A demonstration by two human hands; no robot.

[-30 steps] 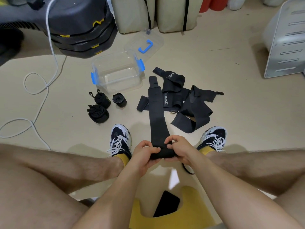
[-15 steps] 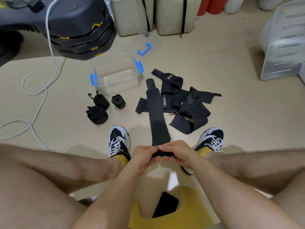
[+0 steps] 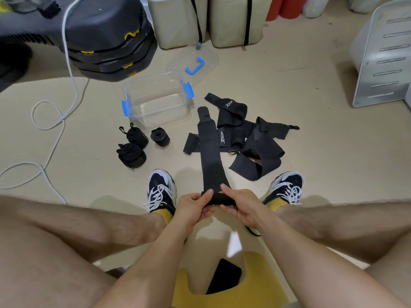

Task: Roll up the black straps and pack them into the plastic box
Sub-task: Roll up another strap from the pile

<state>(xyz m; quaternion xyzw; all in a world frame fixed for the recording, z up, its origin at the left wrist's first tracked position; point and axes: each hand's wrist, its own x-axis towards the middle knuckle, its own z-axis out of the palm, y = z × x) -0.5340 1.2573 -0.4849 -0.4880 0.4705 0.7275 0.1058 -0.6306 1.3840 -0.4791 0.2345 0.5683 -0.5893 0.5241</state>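
Observation:
A long black strap [image 3: 209, 150] stretches from the floor toward me, its near end wound into a small roll between my hands. My left hand [image 3: 195, 207] pinches the roll's left end with thumb on top. My right hand [image 3: 239, 204] grips its right end. A heap of loose black straps [image 3: 251, 138] lies to the right of the long one. Three rolled straps [image 3: 138, 144] sit on the floor in front of the clear plastic box [image 3: 155, 98] with blue clips, which holds nothing.
The box's clear lid [image 3: 193, 64] with a blue handle lies behind it. Stacked dark cases [image 3: 104, 41] stand at the back left, a white cable [image 3: 55, 121] loops on the left, and a white metal unit [image 3: 382, 54] stands at the right. My shoes [image 3: 161, 187] flank my hands.
The roll at the strap's near end has been turned over further by both hands, and the strap's far end has crept slightly closer to me.

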